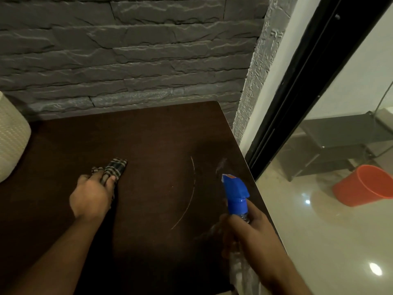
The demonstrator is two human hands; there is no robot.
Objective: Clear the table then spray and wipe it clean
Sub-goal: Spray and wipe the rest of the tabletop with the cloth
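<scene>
A dark brown table (148, 135) fills the middle of the view. My left hand (91, 196) presses a checked cloth (114, 169) flat on the table's left half, fingers gripping its near end. My right hand (251, 228) holds a clear spray bottle by the neck, its blue trigger head (235, 191) pointing away over the table's right side. A thin curved pale streak (191, 188) and a small wet smear (221, 165) mark the surface between the two hands.
A cream woven basket (11, 137) stands at the table's left edge. A grey stone wall (127, 50) backs the table. To the right is a black-framed glass pane (297, 92), with an orange bucket (365, 185) on the shiny floor beyond.
</scene>
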